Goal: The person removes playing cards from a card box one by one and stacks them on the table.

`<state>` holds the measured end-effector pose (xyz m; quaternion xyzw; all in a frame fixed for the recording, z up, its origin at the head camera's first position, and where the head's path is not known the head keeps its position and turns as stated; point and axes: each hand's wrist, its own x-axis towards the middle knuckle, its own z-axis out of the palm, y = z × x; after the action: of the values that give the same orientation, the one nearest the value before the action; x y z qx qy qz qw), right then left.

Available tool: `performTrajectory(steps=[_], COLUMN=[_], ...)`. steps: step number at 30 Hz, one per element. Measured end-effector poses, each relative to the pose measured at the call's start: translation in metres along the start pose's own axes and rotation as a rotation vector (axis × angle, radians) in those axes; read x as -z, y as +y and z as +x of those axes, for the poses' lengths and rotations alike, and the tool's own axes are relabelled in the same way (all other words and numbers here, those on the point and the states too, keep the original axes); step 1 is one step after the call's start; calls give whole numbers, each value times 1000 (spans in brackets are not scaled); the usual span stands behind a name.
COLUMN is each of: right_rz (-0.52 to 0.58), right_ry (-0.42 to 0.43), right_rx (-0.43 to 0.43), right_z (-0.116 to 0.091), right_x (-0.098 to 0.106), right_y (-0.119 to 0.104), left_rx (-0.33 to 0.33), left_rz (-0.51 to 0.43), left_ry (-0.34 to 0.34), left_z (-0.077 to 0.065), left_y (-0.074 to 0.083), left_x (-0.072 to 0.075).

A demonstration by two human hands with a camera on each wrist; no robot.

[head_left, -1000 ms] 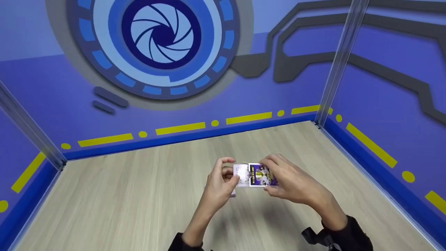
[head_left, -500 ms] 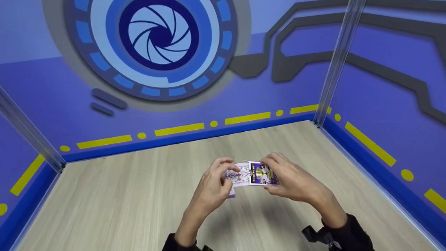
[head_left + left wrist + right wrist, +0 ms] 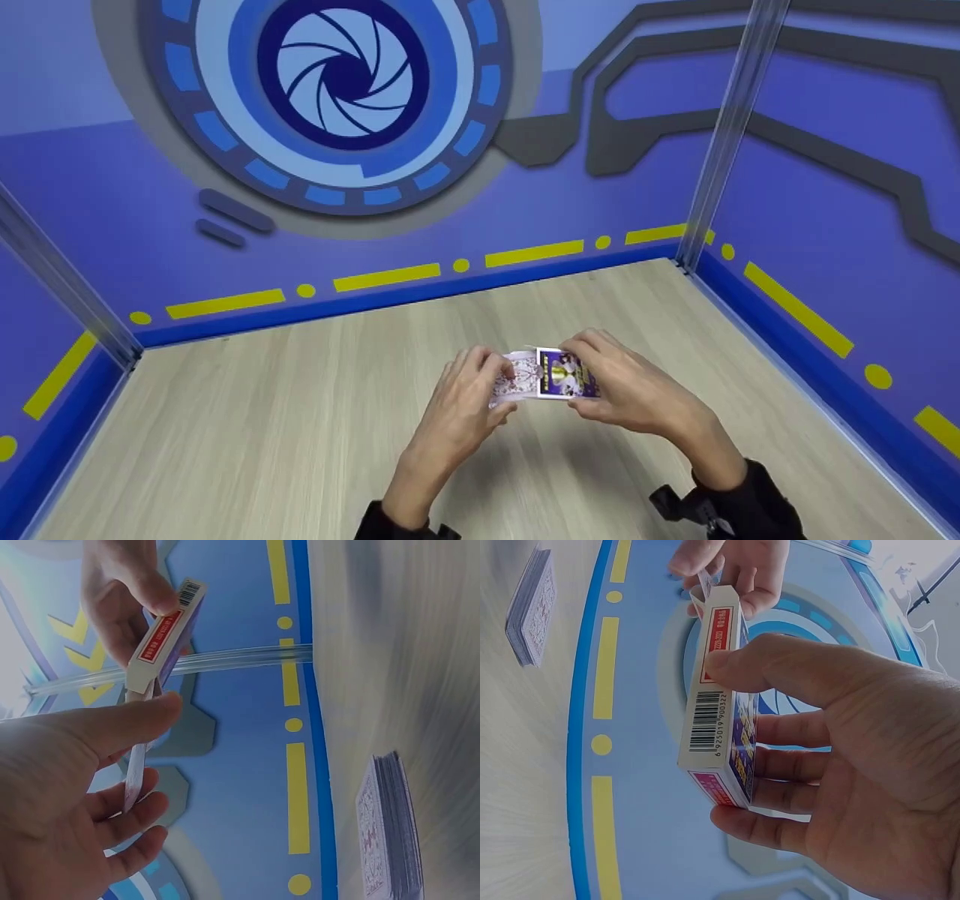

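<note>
My right hand (image 3: 626,379) grips a purple-and-white playing-card box (image 3: 709,716) by its long edges, thumb on the barcode side and fingers on the other. From the box's open end, facing left, patterned playing cards (image 3: 519,375) stick partway out. My left hand (image 3: 461,397) pinches these cards between thumb and fingers. In the left wrist view the projecting cards (image 3: 135,776) look like a thin piece, and how many there are I cannot tell. A separate deck of cards (image 3: 386,829) lies stacked on the table, hidden by my left hand in the head view.
The wood-grain table (image 3: 262,435) is bounded by blue-purple printed panels (image 3: 420,247) at the back and sides. Clear posts (image 3: 720,135) stand at the corners. Black sleeves with wrist-mounted gear (image 3: 694,510) lie at the bottom.
My left hand first drew back leftward from the cards with its fingers spread, then closed in on them again. More patterned card shows outside the box than at first. The right hand stays put.
</note>
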<state>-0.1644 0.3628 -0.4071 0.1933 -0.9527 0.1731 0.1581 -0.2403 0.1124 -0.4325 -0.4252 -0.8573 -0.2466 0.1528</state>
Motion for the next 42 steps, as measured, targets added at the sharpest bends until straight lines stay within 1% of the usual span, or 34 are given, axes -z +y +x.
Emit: performTrajectory(steps=[5,10,21,25,28,34,39,42], right_rz=[7,5,27,28,29,35,34,35], right_ry=[2,-2,33,49,51,40,37,32], right_rx=[-6,-28,-44,-57,-63,-62,-63,-69], right_z=[-1,-2,-4,-4,-4,-4,-4,-4], right_x=[2,4,7,9,10,9,9,10], right_y=[0,2,11,13,13,13,12,12], left_rx=[-5,-9,75,102,127,206,248,255], left_rz=[-42,-60,-123,-139,-139,-141,-159,-159], left_ry=[1,-7,5,14,-8,-95,-125,-131], left_z=[0,1,-3,-4,-5,-4,-4,-5], left_y=[-2,-8,-30,-38,-43,-50,-56,-61], left_x=[2,8,29,32,31,23,11,2])
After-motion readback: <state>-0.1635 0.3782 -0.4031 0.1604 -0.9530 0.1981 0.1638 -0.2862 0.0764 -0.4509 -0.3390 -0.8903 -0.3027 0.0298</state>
